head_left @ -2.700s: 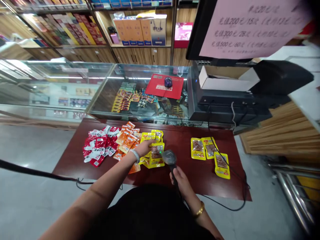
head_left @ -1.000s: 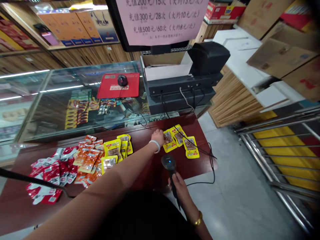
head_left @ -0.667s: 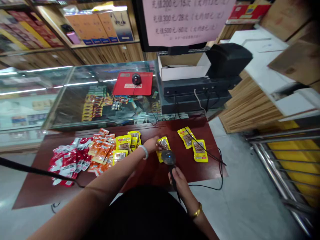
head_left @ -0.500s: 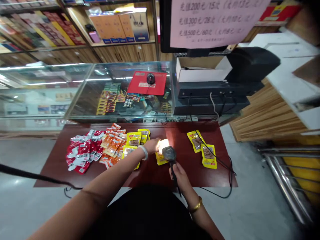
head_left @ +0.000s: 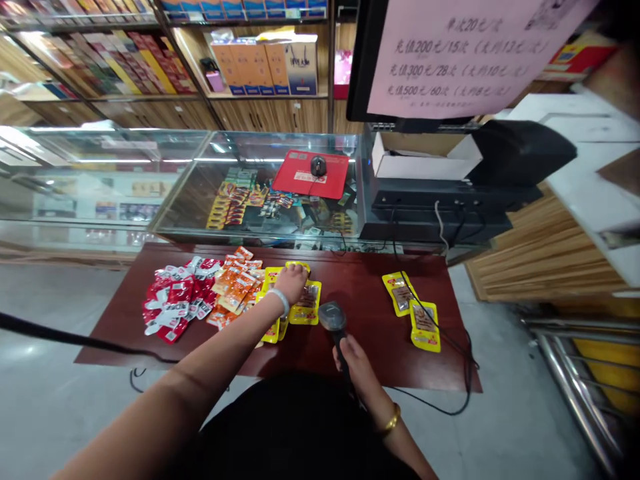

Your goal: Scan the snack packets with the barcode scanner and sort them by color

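Observation:
My left hand (head_left: pixel 291 281), with a pale bracelet at the wrist, is over the yellow snack packets (head_left: pixel 306 305). Its fingers curl down on a packet at the back of that group, and the fingertips are partly hidden. In my right hand (head_left: pixel 356 360), which has a gold bangle, is the handle of a black barcode scanner (head_left: pixel 332 316). The scanner's head is just right of the nearest yellow packet, and no light shows from it. Orange packets (head_left: pixel 235 287) and red and white packets (head_left: pixel 175 300) lie heaped further left on the dark red-brown table (head_left: pixel 350 273).
Two yellow packets (head_left: pixel 425 325) lie at the table's right, with a black cable (head_left: pixel 450 331) across them. Behind stand a glass counter (head_left: pixel 200 200) with a red mat (head_left: pixel 293 175) and mouse (head_left: pixel 318 166), and a monitor bearing a pink sign (head_left: pixel 465 67).
My left hand has moved left and back from under the scanner to the yellow group, where a packet now lies beside it. The scanner's bright light has gone out. The view has shifted slightly.

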Action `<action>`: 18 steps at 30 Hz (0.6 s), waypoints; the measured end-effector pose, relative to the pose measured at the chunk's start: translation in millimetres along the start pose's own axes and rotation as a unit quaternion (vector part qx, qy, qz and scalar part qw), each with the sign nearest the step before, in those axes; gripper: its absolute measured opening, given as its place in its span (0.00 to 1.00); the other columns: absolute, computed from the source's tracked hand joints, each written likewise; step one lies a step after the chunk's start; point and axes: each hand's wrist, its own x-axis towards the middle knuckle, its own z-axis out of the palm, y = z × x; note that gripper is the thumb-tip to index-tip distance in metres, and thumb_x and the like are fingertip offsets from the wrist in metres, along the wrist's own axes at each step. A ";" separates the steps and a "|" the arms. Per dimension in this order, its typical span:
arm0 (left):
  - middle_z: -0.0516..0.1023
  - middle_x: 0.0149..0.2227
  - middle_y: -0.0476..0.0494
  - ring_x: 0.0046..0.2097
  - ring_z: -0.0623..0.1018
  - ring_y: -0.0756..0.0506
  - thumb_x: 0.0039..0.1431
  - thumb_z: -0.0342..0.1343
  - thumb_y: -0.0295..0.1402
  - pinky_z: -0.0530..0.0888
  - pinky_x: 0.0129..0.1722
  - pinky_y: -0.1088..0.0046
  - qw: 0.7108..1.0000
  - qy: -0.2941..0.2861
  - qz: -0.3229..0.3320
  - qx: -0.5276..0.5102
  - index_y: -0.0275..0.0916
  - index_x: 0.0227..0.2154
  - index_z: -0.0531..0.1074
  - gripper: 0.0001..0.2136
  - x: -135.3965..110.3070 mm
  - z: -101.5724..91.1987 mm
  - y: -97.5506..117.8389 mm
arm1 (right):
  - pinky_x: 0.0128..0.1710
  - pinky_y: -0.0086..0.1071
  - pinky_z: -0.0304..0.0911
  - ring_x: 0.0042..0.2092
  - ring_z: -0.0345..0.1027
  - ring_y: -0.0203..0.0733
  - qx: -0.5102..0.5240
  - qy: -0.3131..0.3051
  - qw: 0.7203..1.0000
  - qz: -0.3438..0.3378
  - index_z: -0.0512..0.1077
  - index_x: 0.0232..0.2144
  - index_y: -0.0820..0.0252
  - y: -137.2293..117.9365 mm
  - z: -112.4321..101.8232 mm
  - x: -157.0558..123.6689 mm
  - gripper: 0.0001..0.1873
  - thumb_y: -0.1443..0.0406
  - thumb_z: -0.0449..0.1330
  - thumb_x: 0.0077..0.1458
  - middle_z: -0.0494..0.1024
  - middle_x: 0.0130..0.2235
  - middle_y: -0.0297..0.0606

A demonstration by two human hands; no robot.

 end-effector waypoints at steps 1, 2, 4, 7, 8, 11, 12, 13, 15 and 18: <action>0.70 0.50 0.33 0.55 0.67 0.35 0.46 0.62 0.31 0.64 0.53 0.58 0.999 0.033 -0.001 -0.001 0.38 0.46 0.70 0.21 2.2 -1.3 5.6 | 0.20 0.25 0.52 0.20 0.56 0.31 0.007 0.008 1.000 0.002 0.68 0.35 0.58 1.5 -2.7 -0.9 0.28 0.41 0.61 0.46 0.67 0.22 0.28; 0.70 0.51 0.34 0.55 0.67 0.35 0.47 0.62 0.32 0.64 0.53 0.57 0.998 0.056 0.001 -0.009 0.38 0.47 0.70 0.21 6.0 -2.2 13.5 | 0.20 0.25 0.52 0.20 0.56 0.31 0.016 0.018 1.000 0.003 0.68 0.36 0.58 2.8 -6.1 -1.8 0.29 0.41 0.61 0.45 0.67 0.22 0.28; 0.71 0.49 0.35 0.54 0.68 0.36 0.49 0.62 0.35 0.65 0.52 0.58 0.997 0.062 0.014 -0.039 0.39 0.47 0.70 0.21 19.5 -2.0 36.3 | 0.19 0.25 0.51 0.19 0.56 0.30 0.034 0.042 0.999 0.008 0.68 0.38 0.58 5.1 -15.2 -3.9 0.31 0.40 0.63 0.43 0.67 0.22 0.27; 0.74 0.46 0.37 0.51 0.71 0.39 0.51 0.61 0.41 0.66 0.51 0.63 0.993 0.029 0.038 -0.108 0.39 0.46 0.72 0.20 51.4 4.3 84.9 | 0.18 0.24 0.51 0.19 0.56 0.30 0.053 0.087 0.995 0.003 0.68 0.37 0.59 9.3 -34.3 -9.1 0.32 0.40 0.63 0.41 0.67 0.21 0.27; 0.74 0.46 0.37 0.50 0.72 0.40 0.52 0.60 0.42 0.66 0.51 0.65 0.990 0.018 0.042 -0.135 0.39 0.46 0.72 0.20 63.5 7.8 103.4 | 0.18 0.24 0.51 0.19 0.56 0.30 0.057 0.105 0.993 -0.002 0.68 0.36 0.59 11.1 -41.9 -11.5 0.32 0.40 0.63 0.41 0.68 0.21 0.27; 0.76 0.47 0.37 0.50 0.74 0.42 0.54 0.59 0.43 0.67 0.51 0.69 0.977 -0.007 0.039 -0.207 0.38 0.49 0.70 0.21 98.9 19.5 158.0 | 0.19 0.24 0.53 0.19 0.58 0.30 0.079 0.156 0.985 -0.011 0.69 0.36 0.59 17.4 -66.2 -19.7 0.30 0.41 0.62 0.44 0.69 0.22 0.29; 0.76 0.47 0.36 0.50 0.74 0.42 0.54 0.59 0.42 0.67 0.50 0.69 0.973 -0.019 0.028 -0.228 0.37 0.50 0.70 0.22 109.7 23.5 174.3 | 0.19 0.24 0.53 0.20 0.59 0.30 0.087 0.169 0.982 -0.012 0.69 0.37 0.58 19.2 -74.1 -22.4 0.30 0.41 0.62 0.45 0.70 0.22 0.29; 0.76 0.46 0.35 0.50 0.75 0.42 0.53 0.59 0.42 0.68 0.49 0.70 0.968 -0.035 0.011 -0.250 0.36 0.51 0.69 0.24 119.8 27.5 189.1 | 0.19 0.24 0.54 0.20 0.59 0.30 0.094 0.180 0.979 -0.015 0.69 0.38 0.58 20.7 -81.5 -24.9 0.30 0.41 0.62 0.45 0.70 0.23 0.29; 0.77 0.45 0.34 0.48 0.77 0.43 0.52 0.61 0.41 0.69 0.46 0.72 0.948 -0.067 -0.046 -0.308 0.34 0.52 0.67 0.26 137.3 35.7 213.6 | 0.19 0.24 0.54 0.20 0.59 0.30 0.098 0.193 0.976 -0.025 0.69 0.37 0.58 22.4 -94.4 -29.3 0.28 0.42 0.61 0.47 0.71 0.23 0.29; 0.78 0.43 0.34 0.42 0.78 0.45 0.48 0.65 0.39 0.71 0.40 0.74 0.900 -0.078 -0.150 -0.402 0.32 0.51 0.66 0.29 155.2 47.8 238.1 | 0.19 0.24 0.54 0.21 0.60 0.31 0.093 0.202 0.974 -0.048 0.69 0.36 0.57 21.5 -107.0 -33.7 0.25 0.43 0.60 0.50 0.70 0.24 0.29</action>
